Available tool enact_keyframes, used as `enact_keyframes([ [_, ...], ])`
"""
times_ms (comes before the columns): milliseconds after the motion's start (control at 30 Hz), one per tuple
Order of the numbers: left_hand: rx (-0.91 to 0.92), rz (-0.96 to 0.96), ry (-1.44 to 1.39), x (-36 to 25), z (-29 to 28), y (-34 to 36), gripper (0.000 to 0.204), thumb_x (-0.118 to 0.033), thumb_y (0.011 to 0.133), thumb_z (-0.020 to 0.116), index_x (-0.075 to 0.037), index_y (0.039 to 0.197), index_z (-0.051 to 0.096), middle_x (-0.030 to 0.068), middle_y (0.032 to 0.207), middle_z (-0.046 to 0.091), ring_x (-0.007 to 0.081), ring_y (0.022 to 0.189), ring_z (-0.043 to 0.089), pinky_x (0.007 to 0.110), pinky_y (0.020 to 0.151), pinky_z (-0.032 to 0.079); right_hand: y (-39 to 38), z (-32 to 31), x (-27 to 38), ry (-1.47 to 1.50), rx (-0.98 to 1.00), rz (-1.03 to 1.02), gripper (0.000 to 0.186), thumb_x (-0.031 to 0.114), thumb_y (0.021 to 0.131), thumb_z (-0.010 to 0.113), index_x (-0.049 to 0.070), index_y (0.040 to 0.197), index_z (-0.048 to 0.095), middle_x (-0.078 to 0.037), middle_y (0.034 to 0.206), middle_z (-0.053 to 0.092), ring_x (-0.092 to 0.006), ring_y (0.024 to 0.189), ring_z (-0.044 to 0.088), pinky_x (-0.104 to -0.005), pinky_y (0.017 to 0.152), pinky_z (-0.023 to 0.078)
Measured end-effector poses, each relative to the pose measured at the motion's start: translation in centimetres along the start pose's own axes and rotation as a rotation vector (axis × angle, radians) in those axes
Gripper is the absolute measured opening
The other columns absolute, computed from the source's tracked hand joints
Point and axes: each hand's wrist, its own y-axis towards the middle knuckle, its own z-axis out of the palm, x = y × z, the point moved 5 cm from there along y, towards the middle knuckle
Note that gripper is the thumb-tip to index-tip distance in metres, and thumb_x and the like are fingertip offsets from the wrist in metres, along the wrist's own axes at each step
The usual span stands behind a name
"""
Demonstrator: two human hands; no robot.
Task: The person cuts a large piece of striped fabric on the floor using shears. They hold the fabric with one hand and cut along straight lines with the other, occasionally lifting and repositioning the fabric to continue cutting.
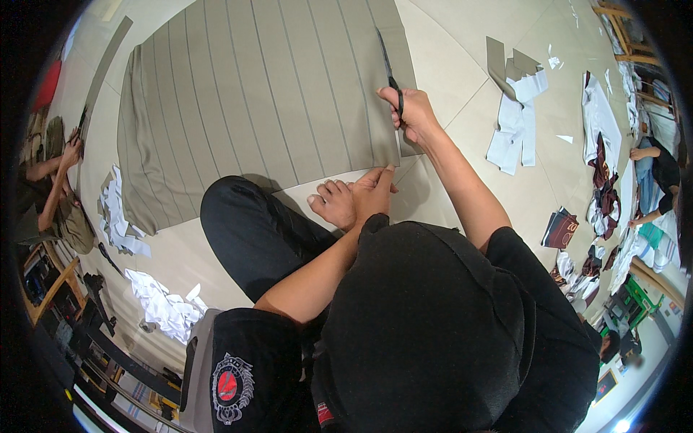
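While your right hand [415,115] grips scissors [391,79] along the striped cloth [242,94] | your left hand [373,190] touches its near-right corner, likely steadying it | pinch: cannot tell

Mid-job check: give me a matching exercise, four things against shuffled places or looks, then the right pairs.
1. Scissors
2. Left hand
3. Striped cloth
4. Crumpled white heap

A. At the cloth's near edge, beside a bare foot
B. On the floor, toward the picture's lower left
C. In the right hand
D. Grey-brown with dark lines

Pairs: 1-C; 2-A; 3-D; 4-B
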Motion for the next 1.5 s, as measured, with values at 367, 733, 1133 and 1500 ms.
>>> enact_keyframes([
  [367, 0.016, 0.036, -0.046, 0.8, -0.1, 0.4, 0.028, -0.025, 0.096, 0.067, 0.0, 0.087, 0.074, -0.0001, 0.063, 0.062, 0.0068, 0.06, 0.052, 0.023, 0.059, 0.037, 0.3, 0.5, 1.6, 0.01, -0.015, -0.003, 0.034, 0.031, 0.079, 0.08, 0.011, 0.068, 0.055, 0.002, 0.06, 0.051, -0.0079, 0.047, 0.046, -0.0249, 0.043, 0.035],
  [733, -0.024, -0.025, -0.045, -1.3, -0.1, -0.9, 0.027, -0.025, 0.095, 0.068, -0.001, 0.084, 0.073, -0.0005, 0.061, 0.06, 0.0065, 0.058, 0.051, 0.023, 0.058, 0.036, 1.9, 0.7, 2.2, 0.012, 0.009, -0.03, 0.033, 0.032, 0.08, 0.08, 0.013, 0.068, 0.056, 0.004, 0.06, 0.049, -0.0064, 0.046, 0.044, -0.0238, 0.042, 0.033],
  [1133, -0.007, -0.018, -0.033, -1.3, -0.1, -0.7, 0.026, -0.023, 0.095, 0.068, 0.0, 0.085, 0.073, 0.0001, 0.062, 0.061, 0.0069, 0.059, 0.054, 0.023, 0.058, 0.038, 2.3, 0.5, 2.0, 0.01, -0.001, -0.036, 0.033, 0.03, 0.08, 0.08, 0.011, 0.069, 0.056, 0.003, 0.06, 0.051, -0.0064, 0.045, 0.044, -0.0236, 0.042, 0.035],
  [1500, 0.007, -0.011, -0.052, 0.7, 0.0, 0.3, 0.027, -0.025, 0.096, 0.068, -0.001, 0.087, 0.074, -0.001, 0.062, 0.06, 0.0061, 0.058, 0.05, 0.023, 0.057, 0.035, 2.2, 0.8, 1.8, 0.051, 0.003, -0.032, 0.03, 0.023, 0.078, 0.08, 0.01, 0.068, 0.055, 0.001, 0.059, 0.052, -0.0073, 0.045, 0.044, -0.0246, 0.042, 0.035],
])
